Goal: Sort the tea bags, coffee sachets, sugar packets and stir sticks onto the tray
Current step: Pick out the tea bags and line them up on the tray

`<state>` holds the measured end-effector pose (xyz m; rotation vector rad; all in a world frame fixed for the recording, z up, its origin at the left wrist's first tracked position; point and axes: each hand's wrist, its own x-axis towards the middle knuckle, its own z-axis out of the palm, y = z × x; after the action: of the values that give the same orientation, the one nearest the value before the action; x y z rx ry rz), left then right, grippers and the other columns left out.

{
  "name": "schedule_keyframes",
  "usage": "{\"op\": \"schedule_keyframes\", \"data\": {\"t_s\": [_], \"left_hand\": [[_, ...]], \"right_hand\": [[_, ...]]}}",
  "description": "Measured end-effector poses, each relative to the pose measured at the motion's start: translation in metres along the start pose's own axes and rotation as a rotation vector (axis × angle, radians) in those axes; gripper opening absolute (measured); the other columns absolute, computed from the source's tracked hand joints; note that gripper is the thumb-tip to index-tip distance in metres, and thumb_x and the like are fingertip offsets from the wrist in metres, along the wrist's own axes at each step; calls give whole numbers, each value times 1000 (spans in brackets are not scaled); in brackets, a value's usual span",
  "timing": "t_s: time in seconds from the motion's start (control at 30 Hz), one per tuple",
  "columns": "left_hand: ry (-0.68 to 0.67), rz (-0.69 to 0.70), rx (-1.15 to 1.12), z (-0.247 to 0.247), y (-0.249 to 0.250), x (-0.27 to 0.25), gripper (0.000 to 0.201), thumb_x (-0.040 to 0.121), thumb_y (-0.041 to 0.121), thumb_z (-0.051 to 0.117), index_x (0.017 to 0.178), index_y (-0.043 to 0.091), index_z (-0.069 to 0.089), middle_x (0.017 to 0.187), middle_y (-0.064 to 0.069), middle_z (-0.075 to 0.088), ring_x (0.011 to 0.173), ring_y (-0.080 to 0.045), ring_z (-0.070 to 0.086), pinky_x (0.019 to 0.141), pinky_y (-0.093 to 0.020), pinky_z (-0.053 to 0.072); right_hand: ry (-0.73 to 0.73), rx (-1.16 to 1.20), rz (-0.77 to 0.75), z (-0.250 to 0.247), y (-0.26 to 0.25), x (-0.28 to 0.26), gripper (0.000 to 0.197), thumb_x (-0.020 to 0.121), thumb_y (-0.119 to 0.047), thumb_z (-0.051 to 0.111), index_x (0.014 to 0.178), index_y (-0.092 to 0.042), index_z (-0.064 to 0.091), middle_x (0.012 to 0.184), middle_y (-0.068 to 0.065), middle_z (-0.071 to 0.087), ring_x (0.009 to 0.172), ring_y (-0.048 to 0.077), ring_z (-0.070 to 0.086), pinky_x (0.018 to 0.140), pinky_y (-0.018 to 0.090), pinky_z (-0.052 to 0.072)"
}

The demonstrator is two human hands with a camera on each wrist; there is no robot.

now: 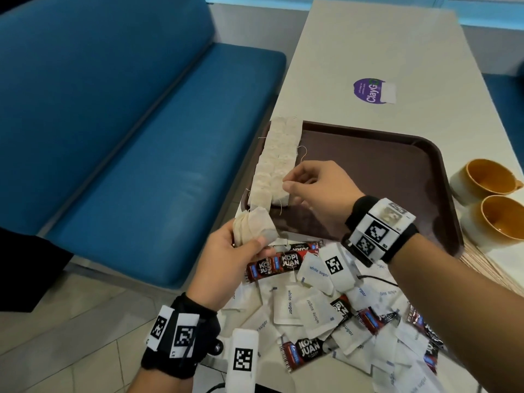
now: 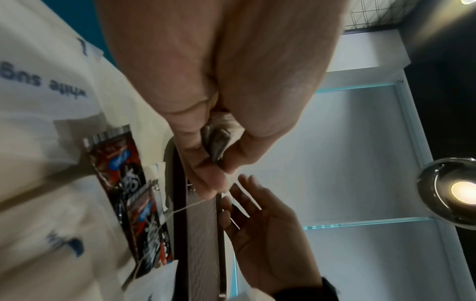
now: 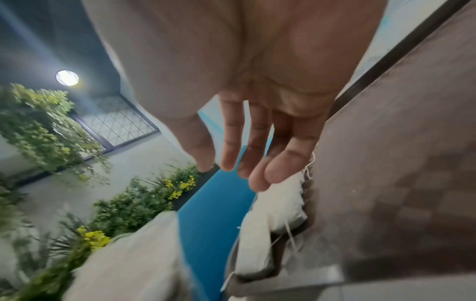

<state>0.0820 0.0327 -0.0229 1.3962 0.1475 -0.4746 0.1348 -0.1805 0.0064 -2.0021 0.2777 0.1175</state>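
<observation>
A brown tray (image 1: 382,165) lies on the white table. Two rows of beige tea bags (image 1: 279,157) run along its left edge. My left hand (image 1: 246,245) grips a small stack of tea bags (image 1: 253,225) just off the tray's near left corner; the left wrist view shows that stack (image 2: 217,140) pinched between thumb and fingers. My right hand (image 1: 295,182) hovers over the near end of the rows with relaxed fingers (image 3: 231,158) that hold nothing. Red Kopi Juan coffee sachets (image 1: 283,263) and white sugar packets (image 1: 289,304) lie heaped in front of the tray. Stir sticks (image 1: 487,268) lie at its right.
Two cups with orange insides (image 1: 482,177) (image 1: 502,219) stand right of the tray. A purple sticker (image 1: 368,90) is on the table beyond it. A blue bench (image 1: 141,137) runs along the table's left side, close to the tray's edge.
</observation>
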Motion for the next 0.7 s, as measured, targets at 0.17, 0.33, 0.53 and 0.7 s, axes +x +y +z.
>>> {"op": "schedule_keyframes", "data": {"t_s": [0.17,0.33,0.53,0.7], "left_hand": [[-65,56,103,5,6,7,21,94,5,69,114,11,70,83,-8,78,72,-17,73,68,-25,59],[-109,101,168,5,11,10,24,90,12,74,114,12,70,85,-8,77,70,-18,71,72,-30,60],[5,70,119,-7,8,12,16,96,21,69,107,10,69,89,-6,75,76,-24,71,81,-39,61],[23,18,125,-17,-1,7,15,98,15,66,105,1,67,88,-10,76,73,-24,71,80,-40,59]], "right_hand": [[-264,-90,-101,-1,-9,-33,30,89,-40,77,116,-28,71,103,-7,71,85,10,71,78,25,58],[-288,-110,-59,1,-2,-35,16,93,-27,75,105,-18,73,89,1,75,69,9,69,65,23,55],[-61,-47,-40,-2,5,-20,7,93,-29,74,90,-23,75,77,-2,76,70,15,71,73,36,62],[-35,-29,14,1,8,-6,10,96,-27,71,92,-19,75,82,6,77,78,25,74,80,41,63]]}}
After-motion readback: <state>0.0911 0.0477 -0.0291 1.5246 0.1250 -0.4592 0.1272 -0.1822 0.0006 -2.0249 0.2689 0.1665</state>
